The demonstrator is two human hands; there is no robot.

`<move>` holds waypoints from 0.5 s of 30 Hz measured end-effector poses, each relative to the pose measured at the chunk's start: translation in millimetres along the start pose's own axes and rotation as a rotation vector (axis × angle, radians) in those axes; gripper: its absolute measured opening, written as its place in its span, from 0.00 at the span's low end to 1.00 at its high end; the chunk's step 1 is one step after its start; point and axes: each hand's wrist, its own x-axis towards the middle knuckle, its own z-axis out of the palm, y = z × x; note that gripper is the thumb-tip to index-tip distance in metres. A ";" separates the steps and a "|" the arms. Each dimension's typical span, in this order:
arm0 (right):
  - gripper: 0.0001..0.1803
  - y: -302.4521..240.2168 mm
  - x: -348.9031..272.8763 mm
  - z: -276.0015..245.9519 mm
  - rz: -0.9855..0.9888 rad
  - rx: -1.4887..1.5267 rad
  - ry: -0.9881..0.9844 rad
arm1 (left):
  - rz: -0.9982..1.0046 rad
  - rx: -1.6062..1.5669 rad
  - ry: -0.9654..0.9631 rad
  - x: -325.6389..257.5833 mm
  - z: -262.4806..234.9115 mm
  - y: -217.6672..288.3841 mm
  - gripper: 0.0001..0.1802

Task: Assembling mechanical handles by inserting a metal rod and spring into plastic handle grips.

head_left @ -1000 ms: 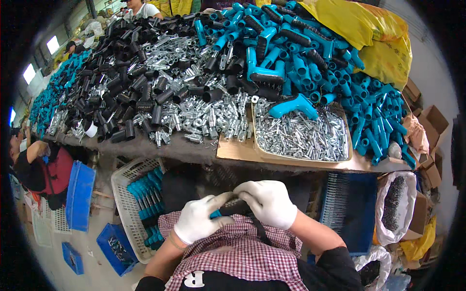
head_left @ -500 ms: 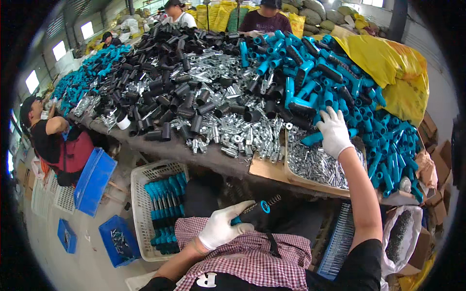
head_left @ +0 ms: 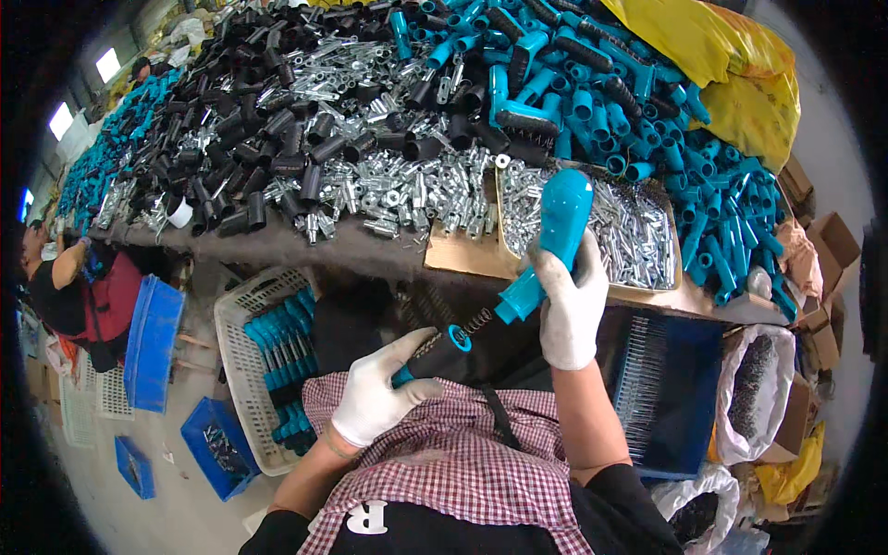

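My left hand (head_left: 375,393), in a white glove, is closed around a black and teal tube-shaped grip (head_left: 444,356) with a teal ring at its end. A coil spring (head_left: 475,321) sticks out of that ring, pointing up and to the right. In my gloved right hand (head_left: 575,314) is a teal plastic handle (head_left: 566,217), its rounded end up and its narrower open end down toward the spring. A small gap separates the handle's open end from the spring tip. Below my hands, a checkered apron (head_left: 444,462) covers my lap.
A shallow tray (head_left: 680,250) of small metal pins sits at the table edge. Behind it rise heaps of teal handles (head_left: 601,116), black tubes (head_left: 240,217) and metal parts. A white crate (head_left: 231,370) holds teal-and-black assemblies; a blue bin (head_left: 684,407) holds springs. Another person works at far left.
My right hand has come back from the teal heap with a teal handle, bringing it near the spring. My left hand has shifted slightly left, still holding the grip. The view has tilted down.
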 end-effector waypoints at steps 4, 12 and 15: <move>0.25 4.1 -8.7 8.8 -0.057 0.018 -0.002 | -0.027 0.035 0.010 -8.4 0.8 3.3 0.36; 0.34 30.4 -38.2 13.0 -0.021 0.010 -0.129 | -0.010 0.083 0.034 -14.9 3.6 -0.9 0.35; 0.38 45.9 -18.1 -14.7 0.046 0.201 -0.557 | -0.051 0.074 0.000 -17.8 -5.3 -4.2 0.34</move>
